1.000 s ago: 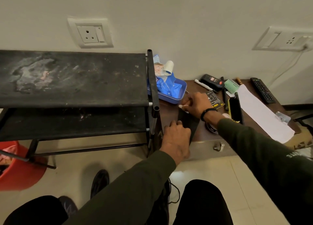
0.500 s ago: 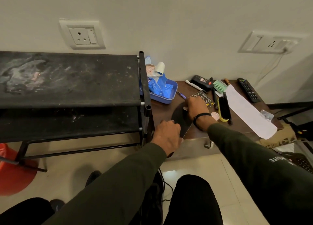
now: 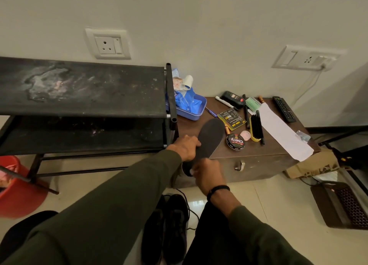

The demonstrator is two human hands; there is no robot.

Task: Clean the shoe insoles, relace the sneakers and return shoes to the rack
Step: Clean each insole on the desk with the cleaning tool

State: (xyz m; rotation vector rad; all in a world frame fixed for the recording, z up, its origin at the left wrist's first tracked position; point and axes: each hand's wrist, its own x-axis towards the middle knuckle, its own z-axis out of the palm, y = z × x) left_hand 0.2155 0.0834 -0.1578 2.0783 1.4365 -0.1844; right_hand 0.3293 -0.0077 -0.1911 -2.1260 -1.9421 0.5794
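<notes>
The insole [image 3: 211,139], dark and flat, lay on the near left part of the trunk [image 3: 256,159], its toe pointing far and its heel sticking out past the near edge. The left hand [image 3: 186,148] held its left edge about midway, fingers curled over onto the top face. The right hand [image 3: 206,177] gripped the heel end from the near side, fingers closed round it; something small and pale showed at the fingertips, too small to name.

The insole looked thin, light and bendy, probably foam with a fabric face, so it would likely flop if lifted by one end only. A hold at the heel and another at mid-length, as here, seemed the sound way to carry it flat. It did not look fragile or slippery.

The sneakers [image 3: 169,229] stood on the floor between the knees, laces loose. The rack [image 3: 83,89] stood left of the trunk with nothing on its dusty top shelf. A brush [image 3: 255,128] and a polish tin [image 3: 235,141] lay just right of the insole.
</notes>
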